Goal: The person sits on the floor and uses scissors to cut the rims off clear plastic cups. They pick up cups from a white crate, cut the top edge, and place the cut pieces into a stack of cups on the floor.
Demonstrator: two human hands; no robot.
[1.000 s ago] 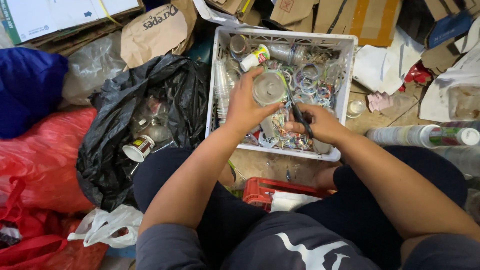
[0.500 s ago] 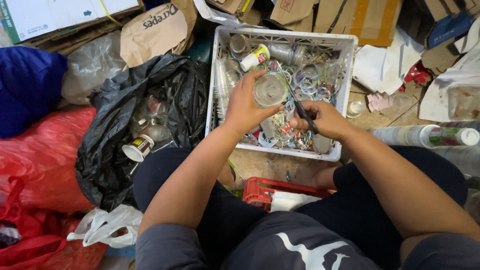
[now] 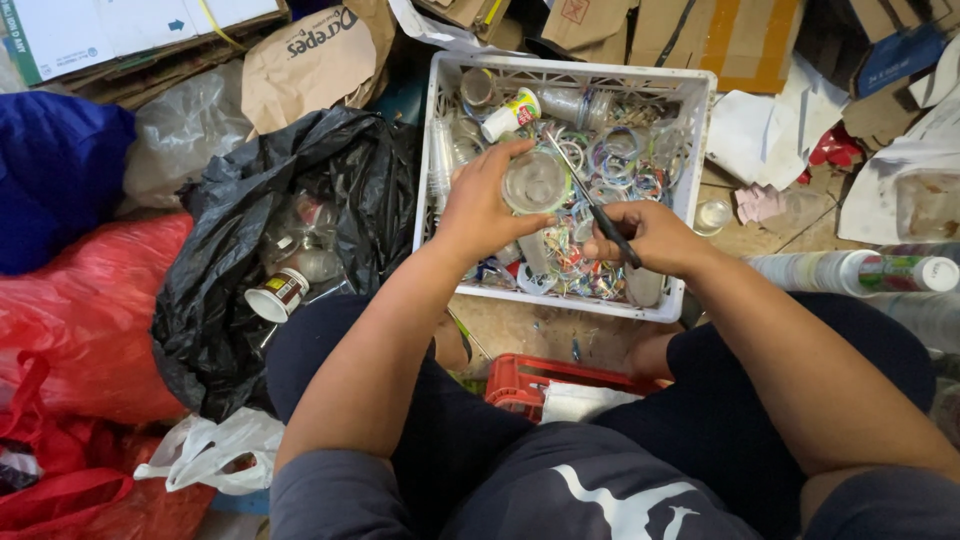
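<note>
- The left hand (image 3: 487, 212) is closed around a clear plastic bottle (image 3: 535, 182), holding it over the white crate (image 3: 700, 140).
- The right hand (image 3: 650, 238) is curled shut around a thin dark tool (image 3: 595, 205). The tool's tip points far and left, up to the bottle.
- The white crate sits in the middle, far from the person, and is full of clear bottles and small colourful plastic rings (image 3: 620, 160).
- A small white cup with a green and yellow label (image 3: 510, 113) lies at the far left of the crate.
- A black bag (image 3: 300, 230) lies open to the left of the crate. A little tub with a brown and white label (image 3: 275, 294) sits in it.
- A brown paper bag with dark writing (image 3: 315, 55) lies far left, behind the black bag.
- A red bag (image 3: 90, 310) and a blue bag (image 3: 55, 165) are further left.
- A white bottle with a green and red label (image 3: 860, 272) lies on its side at the right.
- Flat brown boxes (image 3: 700, 30) lie beyond the crate.
- A small red crate (image 3: 530, 375) sits near, between the person's knees.
</note>
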